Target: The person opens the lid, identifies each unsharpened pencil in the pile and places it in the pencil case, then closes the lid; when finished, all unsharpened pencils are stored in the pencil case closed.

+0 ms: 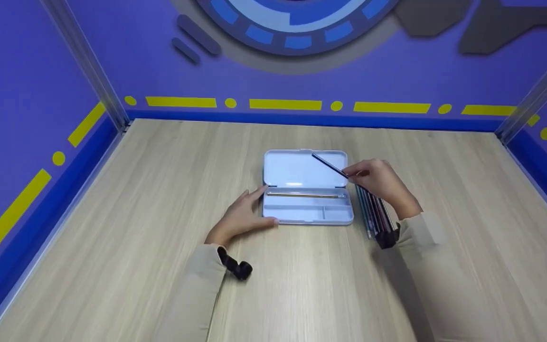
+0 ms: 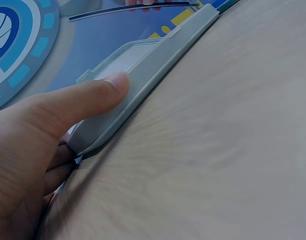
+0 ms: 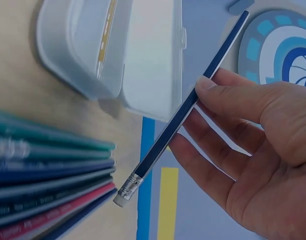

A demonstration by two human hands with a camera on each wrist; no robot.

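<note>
An open white pencil case (image 1: 292, 214) lies on the table with its lid (image 1: 287, 166) tipped back. My left hand (image 1: 242, 216) grips its left end, thumb on the front wall and fingers round the side. One yellow pencil (image 1: 302, 195) rests in the long rear compartment. In my right hand (image 1: 378, 180), a dark blue pencil (image 3: 165, 136) is pinched between thumb and fingers, slanting in the air beside the lid. Its white eraser (image 3: 120, 201) points down in the right wrist view. Below that hand lies a row of several pencils (image 1: 366, 213), partly covered by the wrist.
The wooden table (image 1: 159, 190) carries the case and the row of pencils at its right. Blue printed walls (image 1: 292, 85) stand behind and at both sides. Black bands (image 1: 240, 270) with small cameras sit on both wrists.
</note>
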